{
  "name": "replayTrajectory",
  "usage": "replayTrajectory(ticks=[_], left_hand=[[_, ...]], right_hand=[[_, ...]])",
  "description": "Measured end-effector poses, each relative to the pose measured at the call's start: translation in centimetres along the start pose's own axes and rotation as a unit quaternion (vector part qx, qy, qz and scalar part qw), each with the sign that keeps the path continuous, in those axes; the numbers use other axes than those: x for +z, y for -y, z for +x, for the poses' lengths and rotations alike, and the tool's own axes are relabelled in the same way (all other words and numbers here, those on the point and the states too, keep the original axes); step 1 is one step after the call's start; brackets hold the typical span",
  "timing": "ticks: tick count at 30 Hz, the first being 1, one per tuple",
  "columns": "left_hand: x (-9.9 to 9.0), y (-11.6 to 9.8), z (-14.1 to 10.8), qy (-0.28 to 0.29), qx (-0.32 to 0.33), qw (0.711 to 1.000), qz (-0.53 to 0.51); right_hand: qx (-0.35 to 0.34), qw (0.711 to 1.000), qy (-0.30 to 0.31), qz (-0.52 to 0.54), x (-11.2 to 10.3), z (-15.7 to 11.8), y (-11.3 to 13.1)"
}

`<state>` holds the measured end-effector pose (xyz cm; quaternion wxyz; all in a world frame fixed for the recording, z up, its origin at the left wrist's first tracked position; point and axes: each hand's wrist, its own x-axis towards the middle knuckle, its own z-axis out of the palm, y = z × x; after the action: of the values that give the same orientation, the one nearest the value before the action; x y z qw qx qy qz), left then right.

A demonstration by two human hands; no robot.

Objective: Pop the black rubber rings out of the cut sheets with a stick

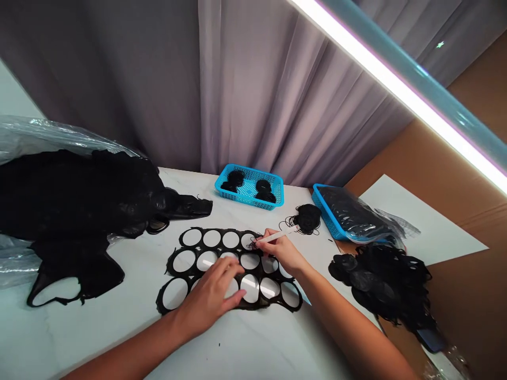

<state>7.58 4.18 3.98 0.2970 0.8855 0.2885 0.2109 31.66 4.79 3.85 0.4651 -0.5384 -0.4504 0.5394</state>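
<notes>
left forearm [130, 353] enters from the bottom edge, left hand [209, 295] spread open, pressing the holed black sheet [195, 260] flat, seemingly against sliding; right hand [279, 252] pinches a white pen [273, 237] at the sheet's upper right.

You have two hands in view: your left hand [209, 295] and your right hand [281, 250]. There is one white pen [275, 236] and one black cut-out sheet [202, 238], with about fifteen round holes [192, 237]; your hands block an exact count. You have two blue plastic baskets: the far basket [222, 182] holds two black clumps [233, 180], and the right basket [322, 208] holds one clear plastic bag [352, 214]. Outside them lie three black heaps: one large left heap [79, 195], one right heap [380, 279] and one small far heap [308, 218].
</notes>
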Motion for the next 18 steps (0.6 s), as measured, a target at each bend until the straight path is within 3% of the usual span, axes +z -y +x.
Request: replayTrajectory(ticks=[2,5,14,18], left_hand=[[-0.3,0.1,1.6,-0.041,-0.063,0.995,-0.073],[-0.6,0.9,3.9,-0.033,-0.108,0.978,-0.176],[-1.3,1.8,7.3,0.121,-0.064,0.901,-0.412],[-1.8,1.8,7.1,0.126,-0.089,0.887,-0.434]], right_hand=[[0.026,0.998,0.020,0.061,0.3,-0.2,0.7],[0.031,0.993,0.048,0.101,0.6,-0.8,1.8],[0.034,0.988,0.087,0.120,1.1,-2.5,3.0],[0.075,0.976,0.100,0.180,0.6,-2.9,2.3]])
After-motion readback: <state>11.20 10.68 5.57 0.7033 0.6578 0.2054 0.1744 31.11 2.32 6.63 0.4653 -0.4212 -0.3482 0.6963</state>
